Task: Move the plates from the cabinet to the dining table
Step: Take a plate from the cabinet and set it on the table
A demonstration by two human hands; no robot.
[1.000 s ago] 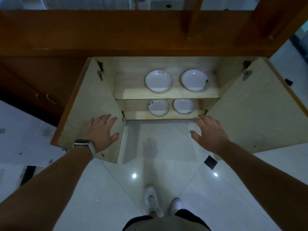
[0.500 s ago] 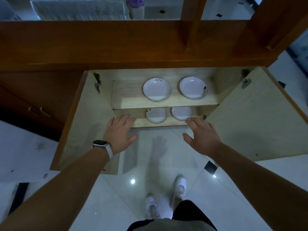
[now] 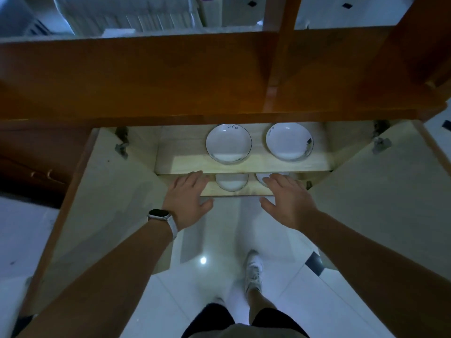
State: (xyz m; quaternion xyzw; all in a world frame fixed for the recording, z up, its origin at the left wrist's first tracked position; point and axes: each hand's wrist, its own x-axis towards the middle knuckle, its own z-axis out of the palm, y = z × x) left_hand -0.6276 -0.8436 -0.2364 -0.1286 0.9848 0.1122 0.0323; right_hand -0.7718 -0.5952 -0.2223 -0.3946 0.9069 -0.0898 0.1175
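Note:
The low wooden cabinet (image 3: pixel 244 164) stands open below me with two shelves. On the upper shelf lie two white plates, one on the left (image 3: pixel 228 143) with writing on its rim and one on the right (image 3: pixel 289 141). Two smaller white plates sit on the lower shelf: the left one (image 3: pixel 231 184) shows between my hands, the right one (image 3: pixel 262 179) is mostly hidden behind my right hand. My left hand (image 3: pixel 188 201), with a watch on the wrist, and my right hand (image 3: pixel 286 200) reach with straight fingers over the lower shelf's front edge, holding nothing.
Both cabinet doors stand wide open, the left door (image 3: pixel 102 203) and the right door (image 3: pixel 380 206) flanking my arms. A brown wooden counter top (image 3: pixel 170 76) overhangs the cabinet. Glossy white floor tiles (image 3: pixel 219 240) and my white shoe (image 3: pixel 253 269) lie below.
Both hands have left the doors and moved inward and forward to the lower shelf. I have stepped closer, and the right hand now covers most of the lower right plate.

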